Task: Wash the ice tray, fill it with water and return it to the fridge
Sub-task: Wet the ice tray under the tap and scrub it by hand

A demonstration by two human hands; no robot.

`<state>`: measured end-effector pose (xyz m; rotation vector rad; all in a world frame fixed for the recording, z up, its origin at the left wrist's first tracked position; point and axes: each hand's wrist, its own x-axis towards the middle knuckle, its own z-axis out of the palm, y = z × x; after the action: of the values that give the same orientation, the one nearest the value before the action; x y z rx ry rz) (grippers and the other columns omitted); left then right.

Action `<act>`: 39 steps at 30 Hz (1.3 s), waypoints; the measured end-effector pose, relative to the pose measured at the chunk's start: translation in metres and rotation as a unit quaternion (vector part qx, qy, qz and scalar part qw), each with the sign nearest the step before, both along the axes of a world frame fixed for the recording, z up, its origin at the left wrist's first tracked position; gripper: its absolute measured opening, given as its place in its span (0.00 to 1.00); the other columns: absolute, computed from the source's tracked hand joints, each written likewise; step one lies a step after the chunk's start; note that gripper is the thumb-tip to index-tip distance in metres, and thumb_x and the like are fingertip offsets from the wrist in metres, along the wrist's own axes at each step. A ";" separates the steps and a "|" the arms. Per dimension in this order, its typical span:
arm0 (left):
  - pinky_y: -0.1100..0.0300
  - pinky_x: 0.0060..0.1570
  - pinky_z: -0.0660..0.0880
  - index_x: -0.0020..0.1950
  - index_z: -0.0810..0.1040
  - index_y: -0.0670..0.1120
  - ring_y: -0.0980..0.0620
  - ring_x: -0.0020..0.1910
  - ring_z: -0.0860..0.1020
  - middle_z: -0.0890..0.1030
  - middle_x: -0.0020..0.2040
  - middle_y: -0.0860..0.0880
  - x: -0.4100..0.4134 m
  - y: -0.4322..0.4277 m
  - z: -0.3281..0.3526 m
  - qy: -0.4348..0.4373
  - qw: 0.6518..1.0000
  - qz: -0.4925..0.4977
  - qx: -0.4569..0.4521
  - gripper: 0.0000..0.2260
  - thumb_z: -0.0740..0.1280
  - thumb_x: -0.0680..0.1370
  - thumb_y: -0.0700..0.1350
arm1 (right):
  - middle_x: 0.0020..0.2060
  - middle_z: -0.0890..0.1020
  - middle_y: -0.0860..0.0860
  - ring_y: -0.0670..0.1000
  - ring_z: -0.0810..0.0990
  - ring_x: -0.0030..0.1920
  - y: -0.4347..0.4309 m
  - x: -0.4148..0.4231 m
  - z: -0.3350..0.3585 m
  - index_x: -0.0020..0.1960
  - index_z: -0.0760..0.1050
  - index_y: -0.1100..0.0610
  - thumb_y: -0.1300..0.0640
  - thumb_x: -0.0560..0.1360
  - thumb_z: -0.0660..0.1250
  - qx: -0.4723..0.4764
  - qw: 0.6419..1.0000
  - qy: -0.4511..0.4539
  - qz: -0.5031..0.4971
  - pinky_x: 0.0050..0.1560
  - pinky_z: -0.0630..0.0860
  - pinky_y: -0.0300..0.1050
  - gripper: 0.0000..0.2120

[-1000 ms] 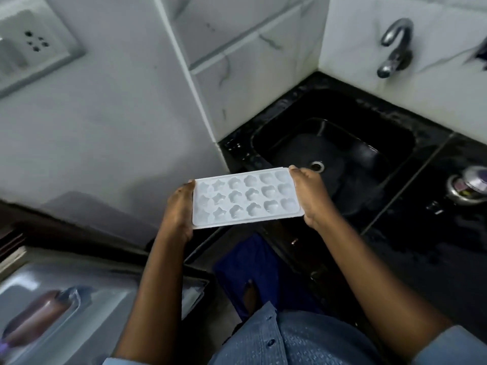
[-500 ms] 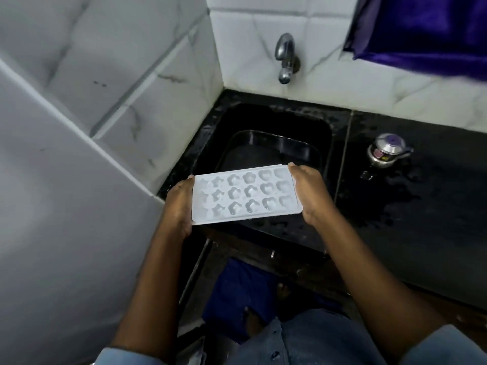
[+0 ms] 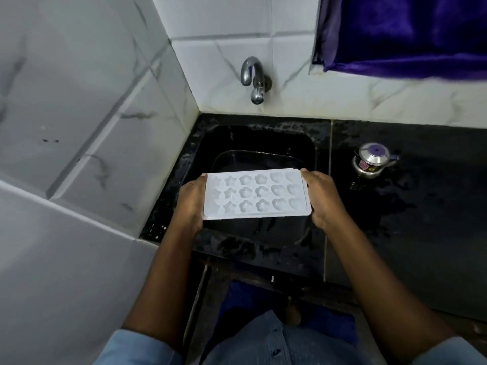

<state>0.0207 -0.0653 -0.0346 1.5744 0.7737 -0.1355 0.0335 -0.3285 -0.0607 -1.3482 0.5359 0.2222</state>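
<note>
A white ice tray (image 3: 256, 194) with star, flower and heart shaped cells is held level over the front part of a black sink (image 3: 311, 154). My left hand (image 3: 190, 201) grips its left short end and my right hand (image 3: 320, 197) grips its right short end. The cells look empty. A chrome tap (image 3: 252, 77) juts from the tiled back wall above the sink's far side; no water runs from it.
A small steel pot with a purple knob (image 3: 373, 160) stands on the wet black counter (image 3: 421, 206) right of the sink. White marble-look tiled walls (image 3: 105, 127) close in on the left and back. A purple cloth (image 3: 408, 35) hangs at upper right.
The view has swung from the fridge side toward the sink, which now sits straight ahead. Both hands have kept their grip on the tray and carried it over the basin.
</note>
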 end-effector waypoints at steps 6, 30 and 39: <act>0.50 0.40 0.85 0.56 0.85 0.42 0.42 0.44 0.88 0.89 0.47 0.44 0.037 -0.001 -0.007 -0.008 1.000 -0.013 0.017 0.15 0.69 0.82 0.53 | 0.48 0.87 0.61 0.63 0.87 0.47 -0.009 0.025 0.004 0.50 0.80 0.62 0.52 0.83 0.67 -0.013 1.000 -0.003 -0.019 0.45 0.85 0.61 0.13; 0.50 0.40 0.78 0.51 0.83 0.35 0.36 0.48 0.86 0.87 0.52 0.37 0.183 0.014 -0.004 -0.040 0.996 -0.075 -0.018 0.16 0.66 0.69 0.42 | 0.54 0.83 0.67 0.63 0.86 0.48 0.009 0.124 0.006 0.55 0.80 0.70 0.58 0.81 0.66 -0.130 0.985 -0.020 -0.116 0.43 0.78 0.50 0.14; 0.43 0.53 0.84 0.59 0.84 0.39 0.40 0.53 0.86 0.87 0.55 0.40 0.191 0.019 -0.011 -0.067 0.991 -0.118 -0.005 0.15 0.63 0.77 0.29 | 0.44 0.84 0.48 0.44 0.83 0.40 0.009 0.133 0.003 0.54 0.80 0.56 0.71 0.78 0.64 -0.200 0.976 -0.055 -0.062 0.33 0.77 0.34 0.13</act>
<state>0.2114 -0.0458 -0.0459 1.6452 0.4796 -0.2040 0.1666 -0.3197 -0.0578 -1.6993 0.5899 -0.0693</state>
